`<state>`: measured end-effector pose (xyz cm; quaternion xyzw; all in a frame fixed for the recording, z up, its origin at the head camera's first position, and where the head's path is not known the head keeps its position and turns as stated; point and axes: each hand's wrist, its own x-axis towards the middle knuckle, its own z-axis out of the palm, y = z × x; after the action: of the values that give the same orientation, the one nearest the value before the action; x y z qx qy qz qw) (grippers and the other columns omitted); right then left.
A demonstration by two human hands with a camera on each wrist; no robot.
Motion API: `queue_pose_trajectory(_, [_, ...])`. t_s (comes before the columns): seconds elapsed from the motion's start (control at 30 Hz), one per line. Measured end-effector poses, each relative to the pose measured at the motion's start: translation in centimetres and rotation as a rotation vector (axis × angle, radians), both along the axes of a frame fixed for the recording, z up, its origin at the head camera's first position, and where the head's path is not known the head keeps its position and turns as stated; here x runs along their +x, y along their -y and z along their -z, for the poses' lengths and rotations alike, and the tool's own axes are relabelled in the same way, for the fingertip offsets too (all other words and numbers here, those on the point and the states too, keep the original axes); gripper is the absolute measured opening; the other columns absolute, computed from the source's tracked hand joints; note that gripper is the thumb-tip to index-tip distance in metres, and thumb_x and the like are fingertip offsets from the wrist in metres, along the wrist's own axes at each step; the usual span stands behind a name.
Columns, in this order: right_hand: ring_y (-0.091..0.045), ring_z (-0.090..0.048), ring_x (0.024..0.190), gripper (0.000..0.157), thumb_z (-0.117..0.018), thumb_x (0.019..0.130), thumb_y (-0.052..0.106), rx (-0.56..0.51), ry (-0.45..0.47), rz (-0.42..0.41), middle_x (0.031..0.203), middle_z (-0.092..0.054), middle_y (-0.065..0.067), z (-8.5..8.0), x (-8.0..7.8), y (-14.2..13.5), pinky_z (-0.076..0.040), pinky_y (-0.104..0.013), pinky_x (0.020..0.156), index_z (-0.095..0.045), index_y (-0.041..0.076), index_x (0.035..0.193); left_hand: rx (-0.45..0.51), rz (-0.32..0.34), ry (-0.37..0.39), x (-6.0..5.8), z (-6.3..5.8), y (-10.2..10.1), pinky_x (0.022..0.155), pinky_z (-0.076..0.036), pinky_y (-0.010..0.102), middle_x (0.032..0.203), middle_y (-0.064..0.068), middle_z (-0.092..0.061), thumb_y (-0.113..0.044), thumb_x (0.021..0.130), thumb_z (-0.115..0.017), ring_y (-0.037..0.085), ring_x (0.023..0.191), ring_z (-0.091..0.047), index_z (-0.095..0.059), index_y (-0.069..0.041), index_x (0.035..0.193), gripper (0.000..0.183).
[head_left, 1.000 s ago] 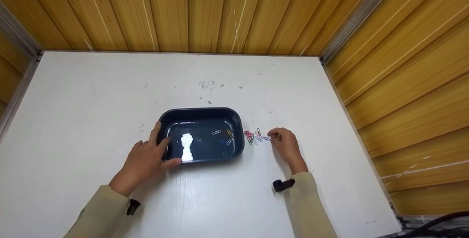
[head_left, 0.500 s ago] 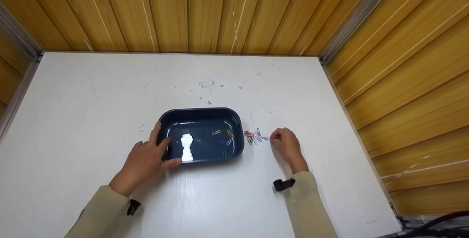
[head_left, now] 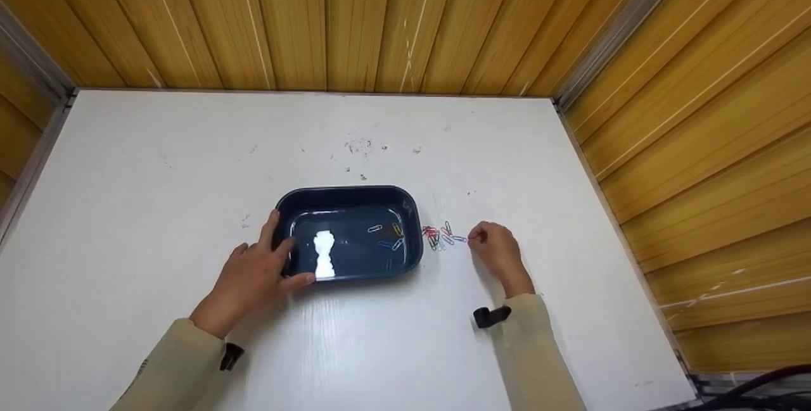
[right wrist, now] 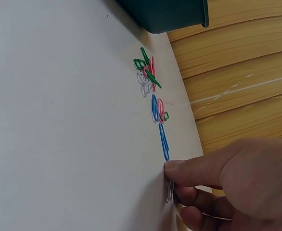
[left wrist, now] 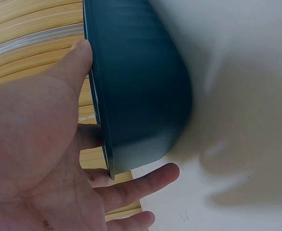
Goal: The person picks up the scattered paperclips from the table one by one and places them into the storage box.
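Note:
A dark blue rectangular tray (head_left: 347, 198) lies mid-table. My left hand (head_left: 244, 278) holds its left end, the thumb at the near rim. In the left wrist view, two fingers reach over the tray's rim (left wrist: 98, 103) and others spread along the outside. My right hand (head_left: 500, 256) is at the table right of the tray, pinching a silver-looking paper clip (right wrist: 170, 191) between thumb and fingers. A blue paper clip (right wrist: 164, 142) lies just beyond the thumb tip. Past it, several red, green, blue and pale paper clips (head_left: 432, 235) lie bunched near the tray's right wall.
Inside the tray lie several clips, among them a white paper clip (head_left: 375, 228) and a yellow paper clip (head_left: 397, 229). The white table (head_left: 158, 208) has dark scuffs toward the back. Wood-patterned walls (head_left: 355, 25) rise behind and at the right. A dark cable (head_left: 760, 385) runs at the lower right.
The right thumb and fingertips have closed together and shifted very slightly right. My left hand and the tray have stayed in place.

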<state>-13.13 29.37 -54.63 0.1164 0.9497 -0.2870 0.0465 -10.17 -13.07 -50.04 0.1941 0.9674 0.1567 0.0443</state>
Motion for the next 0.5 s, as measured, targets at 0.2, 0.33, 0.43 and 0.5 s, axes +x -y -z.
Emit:
queue_pose_trajectory(0.2, [-0.02,-0.055,0.08,0.009,-0.071,0.086,0.013,0.017,-0.013,0.049,0.088,-0.063,-0.007,-0.12,0.29,-0.12,-0.044,-0.033,0.073,-0.066,0.009,0.091,0.001,0.005,-0.013,0.03,-0.25,-0.02,0.09,-0.047,0.061,0.154,0.032,-0.023,-0.059,0.081,-0.067,0.049,0.096,-0.064,-0.056,-0.002,0.132,0.076])
queue_pose_trajectory(0.33, [-0.019,-0.055,0.077,0.007,-0.071,0.086,0.014,0.014,0.014,0.088,0.085,-0.064,-0.006,-0.17,0.22,-0.23,-0.044,-0.03,0.07,-0.067,0.009,0.087,0.003,0.008,-0.01,-0.03,-0.32,-0.1,0.09,-0.047,0.061,0.154,0.032,-0.023,-0.059,0.081,-0.067,0.048,0.096,-0.065,-0.056,-0.001,0.132,0.077])
queue_pose_trajectory(0.43, [-0.019,-0.055,0.077,0.006,-0.07,0.087,0.014,0.004,0.03,0.093,0.084,-0.063,-0.006,-0.1,0.16,-0.25,-0.043,-0.028,0.068,-0.066,0.009,0.086,0.006,0.008,-0.006,0.02,-0.35,-0.1,0.09,-0.047,0.061,0.154,0.033,-0.023,-0.058,0.081,-0.067,0.048,0.096,-0.064,-0.056,-0.001,0.132,0.077])
queue_pose_trajectory(0.5, [-0.019,-0.054,0.078,0.006,-0.069,0.088,0.014,-0.003,0.029,0.089,0.085,-0.062,-0.006,0.01,0.17,-0.24,-0.043,-0.029,0.069,-0.065,0.009,0.087,0.008,0.007,-0.007,0.06,-0.35,-0.06,0.09,-0.047,0.06,0.154,0.032,-0.023,-0.058,0.081,-0.067,0.048,0.096,-0.064,-0.056,-0.001,0.132,0.077])
